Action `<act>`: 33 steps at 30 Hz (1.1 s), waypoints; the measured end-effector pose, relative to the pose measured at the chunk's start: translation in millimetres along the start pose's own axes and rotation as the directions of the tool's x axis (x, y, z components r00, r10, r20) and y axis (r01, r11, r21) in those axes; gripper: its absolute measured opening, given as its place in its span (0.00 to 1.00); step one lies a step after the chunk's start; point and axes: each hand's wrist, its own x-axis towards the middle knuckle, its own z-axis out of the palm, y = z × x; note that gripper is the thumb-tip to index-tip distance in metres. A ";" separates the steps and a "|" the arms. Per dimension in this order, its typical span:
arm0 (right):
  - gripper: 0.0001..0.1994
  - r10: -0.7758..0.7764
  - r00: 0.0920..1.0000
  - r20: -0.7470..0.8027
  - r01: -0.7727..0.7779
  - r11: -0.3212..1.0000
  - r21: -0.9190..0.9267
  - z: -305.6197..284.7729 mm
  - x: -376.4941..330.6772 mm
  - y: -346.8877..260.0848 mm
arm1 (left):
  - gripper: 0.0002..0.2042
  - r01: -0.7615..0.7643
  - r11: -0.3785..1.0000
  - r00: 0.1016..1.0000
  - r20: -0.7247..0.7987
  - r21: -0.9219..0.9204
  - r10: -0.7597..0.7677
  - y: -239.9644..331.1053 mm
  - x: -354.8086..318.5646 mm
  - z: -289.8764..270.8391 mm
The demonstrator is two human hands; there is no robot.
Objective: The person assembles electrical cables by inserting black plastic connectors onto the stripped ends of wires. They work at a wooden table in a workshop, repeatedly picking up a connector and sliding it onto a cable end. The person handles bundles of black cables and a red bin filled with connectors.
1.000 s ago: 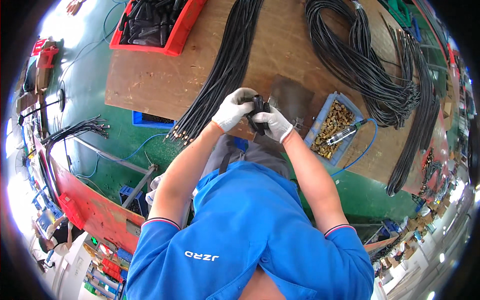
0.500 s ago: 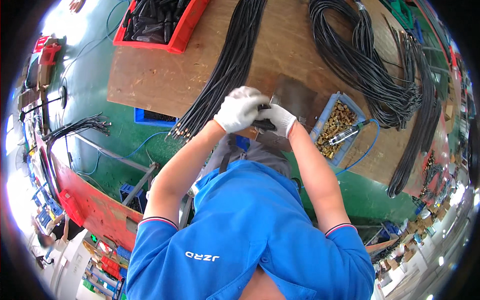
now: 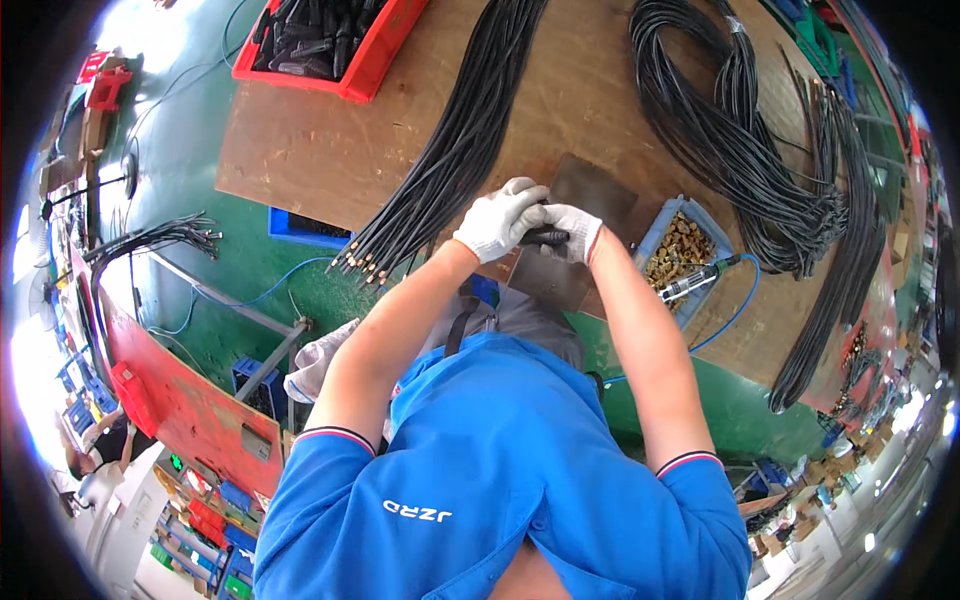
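Both my hands wear white knit gloves and meet over a dark metal plate (image 3: pixel 590 190) on the wooden bench (image 3: pixel 330 150). My left hand (image 3: pixel 497 220) and my right hand (image 3: pixel 572 228) together grip a short black cable piece (image 3: pixel 543 237) between them. A bundle of black cables with brass tips (image 3: pixel 450 150) lies just left of my left hand, its ends near the bench edge.
A blue bin of brass fittings (image 3: pixel 682 250) with a pneumatic tool (image 3: pixel 695 280) sits right of my right hand. Coiled black cables (image 3: pixel 740 130) fill the right of the bench. A red tray of black parts (image 3: pixel 320 40) stands at the far left. A red cart (image 3: pixel 180 410) stands below left.
My two hands have stayed together on the black piece, with the left hand shifting over it slightly. Nothing else on the bench has moved.
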 end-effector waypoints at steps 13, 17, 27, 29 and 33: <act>0.13 -0.321 0.917 -0.236 0.355 0.927 0.117 -0.4 -15.8 1.5 | 0.25 0.597 0.562 0.767 0.202 -0.572 -0.609 8.4 -16.7 -3.1; 0.17 -0.409 0.837 -0.364 0.490 0.855 0.167 7.1 5.8 26.1 | 0.25 0.577 0.481 0.730 0.153 -0.660 -0.667 15.9 -8.9 18.9; 0.11 -0.469 0.471 -0.747 0.752 0.656 0.062 34.3 23.0 41.6 | 0.23 0.434 0.183 0.604 0.134 -0.882 -0.786 23.9 -0.7 44.5; 0.12 -0.552 0.466 -0.692 0.547 0.794 -0.265 50.8 9.2 42.9 | 0.23 0.450 0.356 0.631 0.009 -0.819 -0.776 17.3 -0.2 42.8; 0.14 -0.506 0.777 -0.374 0.500 0.857 -0.120 43.5 -11.8 38.8 | 0.24 0.588 0.448 0.646 0.058 -0.674 -0.761 18.1 -7.0 33.5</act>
